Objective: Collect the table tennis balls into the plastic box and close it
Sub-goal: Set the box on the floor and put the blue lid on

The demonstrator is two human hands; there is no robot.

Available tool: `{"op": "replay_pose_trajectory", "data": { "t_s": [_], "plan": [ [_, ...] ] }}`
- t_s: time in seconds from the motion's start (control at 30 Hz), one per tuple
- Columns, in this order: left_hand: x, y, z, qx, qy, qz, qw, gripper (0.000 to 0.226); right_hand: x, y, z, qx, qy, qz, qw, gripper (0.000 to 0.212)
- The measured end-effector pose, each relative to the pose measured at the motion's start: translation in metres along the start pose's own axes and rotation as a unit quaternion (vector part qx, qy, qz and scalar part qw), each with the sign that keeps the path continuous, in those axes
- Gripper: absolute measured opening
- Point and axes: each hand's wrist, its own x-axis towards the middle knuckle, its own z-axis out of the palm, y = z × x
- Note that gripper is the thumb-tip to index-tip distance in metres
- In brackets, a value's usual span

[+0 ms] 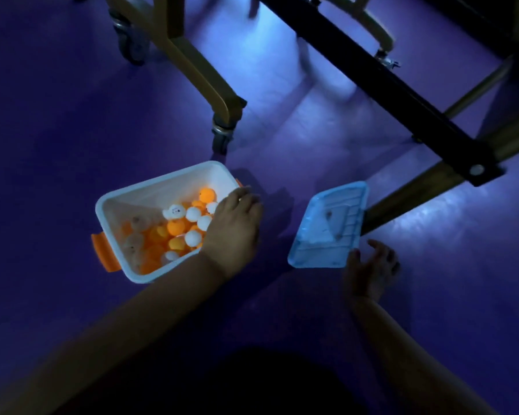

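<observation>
Lying open, plastic box (162, 190), long axis lower-left to upper-right

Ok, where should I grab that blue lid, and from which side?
Probably the near short edge, coming from your side. The lid lies on the floor with that edge closest to your open right hand, and its thin rim suits a thumb-and-finger pinch. The table leg crowds its far right side.
</observation>
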Motion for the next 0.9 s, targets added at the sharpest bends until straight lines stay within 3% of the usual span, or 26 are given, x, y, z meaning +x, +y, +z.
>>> {"op": "replay_pose_trajectory", "data": {
  "t_s": [0.07, 0.17, 0.27, 0.37, 0.5, 0.67, 0.8, 0.9],
  "plan": [
    [-0.005, 0.008, 0.002, 0.007, -0.025, 0.033, 0.999, 0.037, 0.013, 0.013, 0.004, -0.069, -0.094, 0.066, 0.991, 0.058],
    [-0.013, 0.009, 0.000, 0.013, -0.050, 0.038, 0.998, 0.039, 0.033, 0.029, 0.017, -0.010, -0.225, 0.146, 0.963, 0.063],
    [-0.020, 0.002, -0.006, 0.010, -0.059, -0.010, 0.998, 0.047, 0.046, 0.040, 0.031, 0.021, -0.260, 0.133, 0.956, 0.044],
    [-0.022, -0.011, -0.013, -0.010, -0.052, -0.051, 0.997, 0.051, 0.037, 0.015, 0.026, 0.010, -0.219, 0.096, 0.971, 0.035],
    [-0.019, -0.029, -0.030, -0.035, 0.014, -0.148, 0.988, 0.047, 0.018, -0.014, 0.015, -0.030, -0.141, 0.005, 0.990, 0.028],
    [-0.015, -0.057, -0.065, -0.130, 0.134, -0.328, 0.926, 0.038, 0.003, -0.047, 0.015, -0.020, -0.064, -0.134, 0.989, 0.026],
    [-0.029, -0.079, -0.086, -0.086, 0.194, -0.371, 0.904, 0.049, -0.001, -0.076, 0.036, 0.043, 0.004, -0.307, 0.951, 0.035],
    [-0.046, -0.088, -0.092, -0.104, 0.211, -0.418, 0.878, 0.049, 0.000, -0.101, 0.052, 0.018, 0.042, -0.407, 0.912, 0.036]
  ]
}}
